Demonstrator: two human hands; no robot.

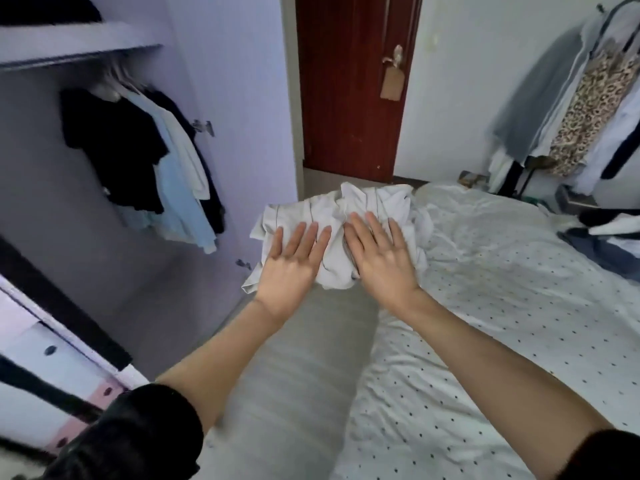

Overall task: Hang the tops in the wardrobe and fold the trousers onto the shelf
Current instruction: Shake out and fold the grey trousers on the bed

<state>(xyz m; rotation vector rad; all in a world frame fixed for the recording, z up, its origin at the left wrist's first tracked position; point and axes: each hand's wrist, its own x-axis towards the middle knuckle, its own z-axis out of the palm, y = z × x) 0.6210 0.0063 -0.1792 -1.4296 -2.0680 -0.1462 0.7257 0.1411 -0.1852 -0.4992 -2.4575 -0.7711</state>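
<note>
The scene was seen from one head-worn wide-angle view, aimed forward and down along the bed (485,306), with the wardrobe (242,98) close at the left.

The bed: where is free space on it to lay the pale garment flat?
The polka-dot sheet lies bare between the right forearm and the dark clothes pile at the bed's right edge. Both the left hand and right hand rest flat on the crumpled pale garment at the bed's far left corner, which is crowded.
</note>
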